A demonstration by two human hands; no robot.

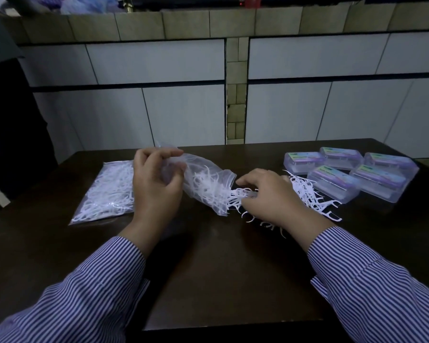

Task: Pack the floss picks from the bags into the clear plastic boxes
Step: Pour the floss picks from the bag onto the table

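Note:
My left hand (156, 184) grips the closed end of a clear plastic bag (206, 184), lifted and tipped so its open mouth points right. White floss picks spill from the mouth into a loose pile (305, 194) on the dark table. My right hand (265, 194) rests on that pile just beyond the bag's mouth, fingers bent over the picks. A second bag (107, 191), full of picks, lies flat at the left. Several clear plastic boxes (332, 186) with coloured labels stand at the right, lids shut.
The dark wooden table (221, 268) has bare surface in front of my hands. A tiled wall (159, 60) runs close behind its far edge. A dark shape (13, 120) stands at the left. My striped sleeves fill the lower corners.

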